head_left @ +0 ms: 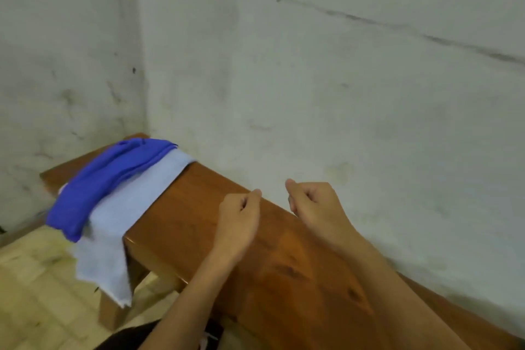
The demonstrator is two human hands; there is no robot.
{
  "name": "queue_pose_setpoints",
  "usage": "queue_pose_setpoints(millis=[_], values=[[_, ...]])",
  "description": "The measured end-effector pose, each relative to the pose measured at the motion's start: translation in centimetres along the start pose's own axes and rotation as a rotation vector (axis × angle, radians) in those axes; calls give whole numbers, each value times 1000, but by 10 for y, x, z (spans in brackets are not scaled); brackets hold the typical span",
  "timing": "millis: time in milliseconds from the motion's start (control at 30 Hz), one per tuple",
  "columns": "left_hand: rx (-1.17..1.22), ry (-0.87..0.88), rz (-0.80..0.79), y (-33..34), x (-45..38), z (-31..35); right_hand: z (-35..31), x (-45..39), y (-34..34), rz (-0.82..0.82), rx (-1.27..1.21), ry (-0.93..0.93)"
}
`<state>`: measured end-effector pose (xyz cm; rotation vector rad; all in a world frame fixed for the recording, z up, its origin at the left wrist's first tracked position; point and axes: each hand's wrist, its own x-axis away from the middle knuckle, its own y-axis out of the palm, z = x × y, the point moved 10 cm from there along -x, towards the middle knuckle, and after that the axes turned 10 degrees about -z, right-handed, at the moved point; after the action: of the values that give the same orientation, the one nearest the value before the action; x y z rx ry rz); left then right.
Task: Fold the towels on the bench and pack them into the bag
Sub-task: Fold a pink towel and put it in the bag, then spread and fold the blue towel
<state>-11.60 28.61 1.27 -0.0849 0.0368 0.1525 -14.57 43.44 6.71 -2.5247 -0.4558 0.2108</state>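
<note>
While both the left hand (240, 217) and right hand (314, 202) hover curled and empty above the brown wooden bench (199, 224), the bright blue towel (108, 179) lies on the pale blue towel (133, 204) at the far end — reach there and lift the top one by two corners.

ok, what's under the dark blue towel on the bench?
The dark blue towel lies on a pale blue towel draped over the wooden bench. The covered part, and anything beneath it, is hidden.

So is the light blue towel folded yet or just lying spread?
Spread: the light blue towel drapes unfolded over the bench edge.
</note>
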Motion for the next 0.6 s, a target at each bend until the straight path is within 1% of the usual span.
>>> queue_pose_setpoints(millis=[67, 133, 233, 300, 333, 433, 600], values=[[35, -71, 89, -34, -4, -22, -6, -27, 40, -69, 36, 25], [123, -158, 192, -61, -6, -38, -16, -51, 73, -113, 83, 28], [364, -331, 361, -92, -7, -63, -37, -87, 116, -156, 136, 0], [574, -385, 458, -108, -7, -77, -52, -112, 139, -152, 141, -36], [656, -385, 514, -118, -6, -84, -61, -125, 155, -159, 144, -57], [786, -364, 634, -137, -1, -88, -76, -157, 199, -213, 157, -105], [982, -320, 764, -160, 1, -97, -83, -189, 283, -425, 423, -255]])
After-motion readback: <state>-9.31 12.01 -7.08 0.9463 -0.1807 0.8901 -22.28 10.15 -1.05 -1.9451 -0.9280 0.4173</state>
